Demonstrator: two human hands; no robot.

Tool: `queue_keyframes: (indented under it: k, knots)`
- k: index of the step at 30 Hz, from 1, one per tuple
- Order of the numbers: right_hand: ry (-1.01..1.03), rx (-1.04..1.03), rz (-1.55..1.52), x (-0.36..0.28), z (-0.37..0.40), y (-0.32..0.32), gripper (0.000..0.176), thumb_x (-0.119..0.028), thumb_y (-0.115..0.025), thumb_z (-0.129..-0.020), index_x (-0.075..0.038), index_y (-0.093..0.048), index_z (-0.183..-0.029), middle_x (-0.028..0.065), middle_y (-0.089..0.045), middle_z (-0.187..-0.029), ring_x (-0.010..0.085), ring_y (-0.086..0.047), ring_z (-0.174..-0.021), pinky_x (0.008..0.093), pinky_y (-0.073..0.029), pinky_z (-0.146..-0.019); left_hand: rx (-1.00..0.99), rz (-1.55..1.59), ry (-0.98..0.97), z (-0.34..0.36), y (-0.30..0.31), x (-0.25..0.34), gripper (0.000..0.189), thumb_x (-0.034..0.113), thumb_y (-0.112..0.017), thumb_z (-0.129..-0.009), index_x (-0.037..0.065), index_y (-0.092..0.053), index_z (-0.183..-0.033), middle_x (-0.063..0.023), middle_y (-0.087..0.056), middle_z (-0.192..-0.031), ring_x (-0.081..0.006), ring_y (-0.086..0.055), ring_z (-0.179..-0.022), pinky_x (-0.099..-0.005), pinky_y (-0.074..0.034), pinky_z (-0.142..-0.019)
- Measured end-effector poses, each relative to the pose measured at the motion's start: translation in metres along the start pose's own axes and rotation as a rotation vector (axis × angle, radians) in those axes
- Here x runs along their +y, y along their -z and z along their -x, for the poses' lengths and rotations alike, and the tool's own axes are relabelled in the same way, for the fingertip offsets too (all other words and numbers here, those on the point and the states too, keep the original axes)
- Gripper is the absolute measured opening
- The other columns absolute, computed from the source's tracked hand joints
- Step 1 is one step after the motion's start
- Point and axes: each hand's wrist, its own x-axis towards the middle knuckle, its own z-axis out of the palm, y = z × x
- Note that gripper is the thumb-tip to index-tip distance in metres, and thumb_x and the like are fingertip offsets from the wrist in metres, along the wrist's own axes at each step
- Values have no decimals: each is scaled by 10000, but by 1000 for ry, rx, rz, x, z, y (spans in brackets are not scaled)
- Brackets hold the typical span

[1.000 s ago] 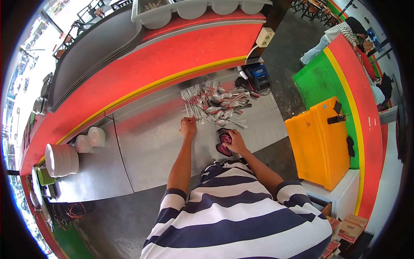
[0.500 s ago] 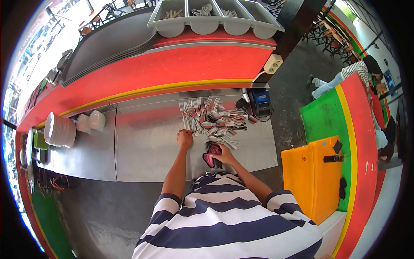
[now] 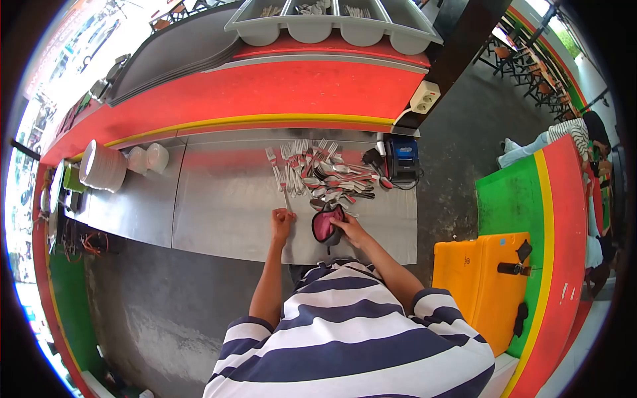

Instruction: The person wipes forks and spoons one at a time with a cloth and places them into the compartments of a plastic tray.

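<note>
My left hand (image 3: pixel 283 224) is closed at the near left edge of the cutlery pile, fingers pinched on the handle end of a fork (image 3: pixel 271 156) whose tines point away from me. In my right hand (image 3: pixel 352 229) is a small dark pouch (image 3: pixel 324 226) with a pink lining, its mouth spread wide and facing up toward me. Inside it I see only pink fabric. Just beyond both hands lies a loose heap of metal spoons and forks (image 3: pixel 338 179) on the steel table (image 3: pixel 225 212).
Behind the heap stands a blue-and-black device (image 3: pixel 402 159) with a cable. White plates (image 3: pixel 103 166) and bowls (image 3: pixel 156 158) are stacked at left. A grey cutlery tray (image 3: pixel 332 30) and dark trays (image 3: pixel 176 53) sit on the red ledge. A yellow box (image 3: pixel 464 285) stands right; another person (image 3: pixel 564 136) is beyond.
The pouch's mouth has opened wider and turned up toward me in my right hand. My left hand has drawn slightly back toward me, with the fork's handle in its fingers.
</note>
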Motion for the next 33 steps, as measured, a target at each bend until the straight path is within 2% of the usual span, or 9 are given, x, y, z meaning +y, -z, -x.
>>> queue_keyframes:
  k: [2,6,8,12,15,19,24,31,33]
  knots:
    - [-157,-44,-174,-13,6,1,506,-281,-739,-864,-45,-543,-1265,58,-654,-1117,167,-632,-993,323,-496,-900,13,148,70,33,-14,9,272,79,-599,-943,-25,-492,-1170,-85,-693,-898,-131,-637,-797,-278,-498,-750]
    - [-70,-117,-213,-8,2,-3,514,-278,-754,-852,-38,-538,-1252,54,-653,-1100,167,-634,-987,321,-502,-889,11,105,136,89,-52,24,177,92,-579,-956,-13,-604,-1096,-51,-688,-906,-107,-635,-808,-254,-485,-718]
    - [91,-192,-80,6,-2,-11,521,-271,-767,-838,-33,-543,-1244,60,-651,-1109,167,-637,-982,317,-503,-888,11,62,17,106,-74,-1,250,33,-565,-880,1,-596,-1126,-70,-683,-917,-162,-644,-801,-293,-496,-742]
    - [85,-152,202,15,6,-17,491,-247,-803,-796,-15,-592,-1173,84,-667,-1086,163,-643,-965,301,-499,-886,148,-128,-236,139,-105,-25,330,0,-536,-801,5,-588,-1126,-130,-662,-867,-227,-642,-787,-332,-504,-766]
    - [85,-162,249,14,14,-20,448,-237,-803,-795,-15,-609,-1133,63,-676,-1033,138,-642,-917,287,-509,-845,53,-41,12,164,-101,2,282,12,-542,-799,-1,-569,-1080,-141,-640,-814,-218,-631,-759,-330,-497,-726]
    - [52,-84,117,19,5,-24,375,-201,-775,-824,-12,-625,-1112,62,-684,-1014,134,-648,-882,286,-516,-796,32,120,10,183,-99,30,89,62,-524,-922,11,-501,-991,-34,-522,-659,-120,-502,-605,-279,-417,-575]
    - [-69,-7,-182,24,-5,-35,281,-117,-767,-820,-40,-644,-1061,57,-692,-1018,149,-665,-885,299,-531,-790,-67,51,-11,199,-81,53,139,155,-516,-996,25,-486,-956,11,-463,-605,-75,-422,-552,-254,-347,-513]
    - [500,142,281,0,-27,-21,408,-67,-762,-799,3,-610,-1172,82,-652,-1117,160,-611,-1001,298,-455,-910,-192,63,56,219,-72,48,162,163,-513,-1002,21,-506,-923,17,-490,-607,-68,-426,-532,-254,-338,-494]
    - [516,237,151,-9,-34,-21,434,-130,-752,-829,-2,-590,-1211,80,-637,-1143,167,-592,-1026,306,-439,-928,-151,20,79,223,-73,62,167,167,-510,-1005,13,-523,-942,7,-509,-618,-73,-449,-547,-250,-355,-510]
